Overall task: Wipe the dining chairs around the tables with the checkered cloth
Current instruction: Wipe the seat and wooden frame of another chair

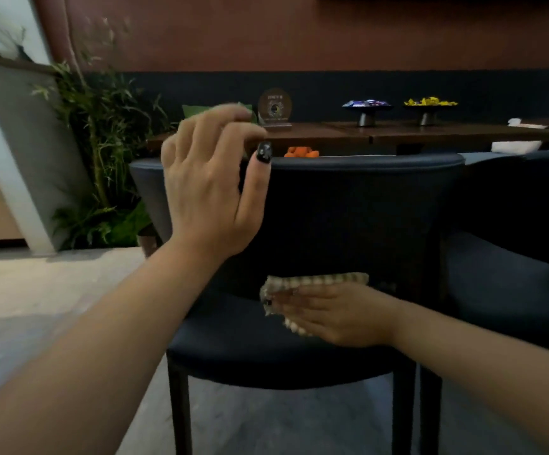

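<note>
Dark navy upholstered dining chair (348,205) with black legs, dead centre, curved back toward the long dark wooden table (397,134) behind it. Right hand (335,315) low on the seat near the foot of the backrest, fingers laid flat and straight over the beige-and-brown checkered cloth (312,280) — pressing it down on the upholstery rather than clenching it, cloth edges peeking out above and beyond the fingertips. Left hand (207,188) raised in front of the chair's upper left corner, holding nothing, fingers loosely bent and spread, thumb with a black-painted nail pointing up at the top rail; whether touching the rail or just short of it, cannot tell through the blur.

Second navy chair (516,274) just beside on the right, partly cut off by the frame edge. On the table: a round amber-tinted plaque on a stand (274,108), two dark pedestal dishes — one (366,110) with blue-and-white wrapped items, the other (429,108) with yellow ones. Something orange (301,152) visible just over the chair's top rail, not identifiable. Tall green bamboo-like plant (102,133) at the left against a reddish-brown wall with a dark lower band. Pale floor (36,307) underneath.
</note>
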